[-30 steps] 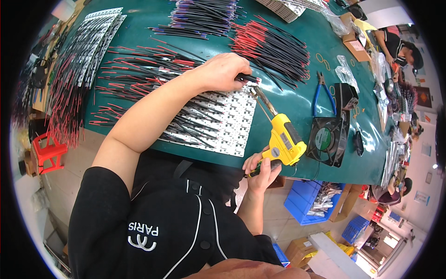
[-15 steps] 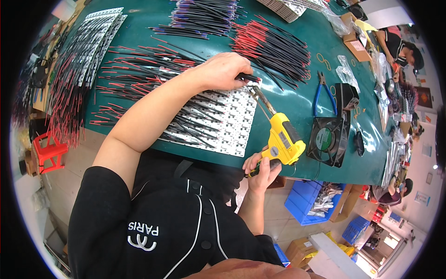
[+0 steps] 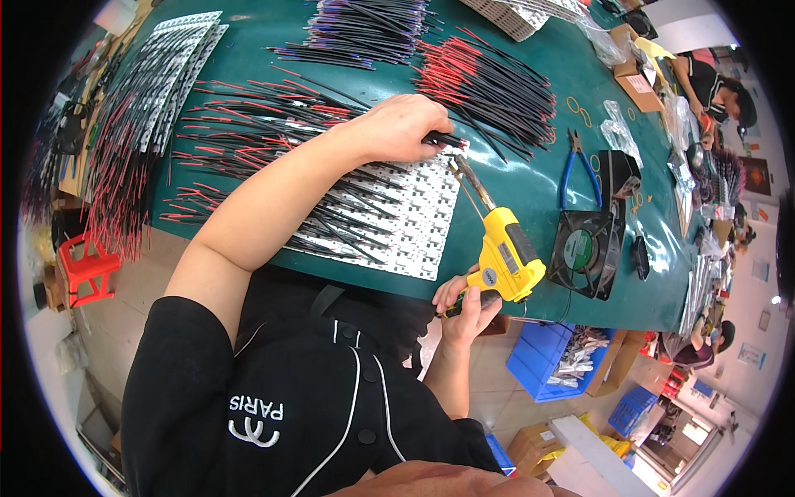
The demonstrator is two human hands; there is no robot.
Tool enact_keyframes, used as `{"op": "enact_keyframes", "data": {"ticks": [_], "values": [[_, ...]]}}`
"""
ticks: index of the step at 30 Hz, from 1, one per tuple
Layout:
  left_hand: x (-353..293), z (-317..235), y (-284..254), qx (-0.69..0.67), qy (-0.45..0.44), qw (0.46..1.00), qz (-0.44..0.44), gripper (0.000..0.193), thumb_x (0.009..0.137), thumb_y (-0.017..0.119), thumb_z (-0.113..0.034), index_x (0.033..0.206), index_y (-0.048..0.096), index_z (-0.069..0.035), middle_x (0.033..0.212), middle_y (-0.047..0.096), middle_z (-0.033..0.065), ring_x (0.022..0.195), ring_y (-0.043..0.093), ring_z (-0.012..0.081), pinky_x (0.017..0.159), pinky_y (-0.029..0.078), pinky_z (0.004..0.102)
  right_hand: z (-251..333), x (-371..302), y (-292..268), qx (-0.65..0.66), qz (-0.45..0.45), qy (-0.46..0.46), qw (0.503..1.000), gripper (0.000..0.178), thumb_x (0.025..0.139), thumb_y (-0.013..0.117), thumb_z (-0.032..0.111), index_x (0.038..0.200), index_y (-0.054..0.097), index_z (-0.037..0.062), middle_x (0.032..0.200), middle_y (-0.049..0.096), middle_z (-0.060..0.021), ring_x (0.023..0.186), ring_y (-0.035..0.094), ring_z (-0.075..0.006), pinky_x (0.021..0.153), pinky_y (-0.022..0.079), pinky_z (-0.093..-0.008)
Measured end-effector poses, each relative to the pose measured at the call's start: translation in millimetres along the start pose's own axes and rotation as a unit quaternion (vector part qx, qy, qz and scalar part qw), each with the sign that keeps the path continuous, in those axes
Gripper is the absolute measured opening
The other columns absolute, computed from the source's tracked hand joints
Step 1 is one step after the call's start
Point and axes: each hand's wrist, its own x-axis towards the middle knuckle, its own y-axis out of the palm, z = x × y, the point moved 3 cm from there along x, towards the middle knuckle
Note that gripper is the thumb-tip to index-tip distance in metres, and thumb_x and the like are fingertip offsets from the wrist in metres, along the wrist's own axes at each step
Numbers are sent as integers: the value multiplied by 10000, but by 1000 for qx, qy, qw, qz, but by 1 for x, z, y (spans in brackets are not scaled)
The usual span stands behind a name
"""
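My left hand (image 3: 404, 128) is closed, pinching black wires (image 3: 445, 139) above the far right corner of a white circuit board panel (image 3: 424, 219). How many it holds I cannot tell. My right hand (image 3: 468, 308) wraps round the grip of a yellow soldering gun (image 3: 507, 258). Its metal tip and thin feed tube point up and left, just below the held wire ends. Whether the tip touches the board is too small to tell. Black wires with red ends (image 3: 240, 153) lie across the panel's left part, partly behind my left forearm.
Bundles of purple-tipped wires (image 3: 364, 33) and red-tipped wires (image 3: 489, 87) lie beyond the panel. On the right are blue-handled pliers (image 3: 571, 174), a black fan (image 3: 581, 248) and rubber bands. More wired panels (image 3: 170, 83) stand left. A blue bin (image 3: 530, 364) is below the table edge.
The soldering gun's tip has drawn slightly down and away from the wire ends. My left hand has barely moved and keeps its hold.
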Motion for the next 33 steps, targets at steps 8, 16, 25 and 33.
{"op": "enact_keyframes", "data": {"ticks": [8,16,25,33], "values": [[0,1,1,4,-3,1000,2,280,704,657,-153,952,637,-24,863,604,125,894,580,308,787,456,405,0,0,0,-3,-2,3,1000,294,902,461,169,1073,388,-59,522,433,-71,381,409,-143,399,389,-270],[0,0,-1,3,-2,1000,0,275,700,659,-155,942,639,-25,847,600,125,883,581,307,781,456,404,0,0,1,-14,-3,14,1000,280,905,457,156,1075,393,-57,533,438,-71,391,412,-139,401,389,-268],[-1,-1,0,5,-4,1000,3,279,699,656,-150,949,644,-26,861,609,131,884,586,311,776,460,407,0,0,1,7,-2,-7,1000,473,908,475,197,1227,323,-117,544,450,-65,388,411,-131,398,398,-259],[-2,-2,0,-2,12,1000,-13,240,715,656,-155,899,627,-5,818,592,138,822,583,316,711,450,407,28,4,-3,5,-115,12,993,502,849,536,91,1268,313,-68,620,479,-66,423,448,-135,479,495,-323]]}}
